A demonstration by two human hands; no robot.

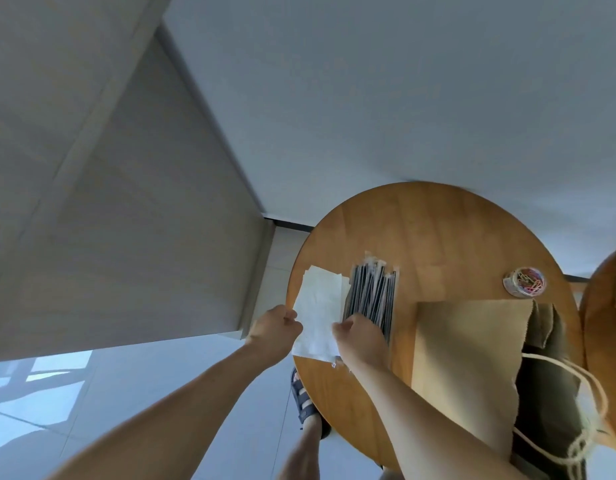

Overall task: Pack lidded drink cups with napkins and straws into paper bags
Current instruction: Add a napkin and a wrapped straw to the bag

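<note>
While the left hand (277,329) is pinching one edge of the napkins (320,303), the right hand (360,337) is pinching the other, beside the straws (372,292).

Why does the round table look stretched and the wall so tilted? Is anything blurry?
Head view: the wide-angle lens tilts the wall and stretches the table; its far rim looks smeared; a bright sunlit patch lies on the floor; the napkins, left hand and right hand look fairly sharp.
</note>
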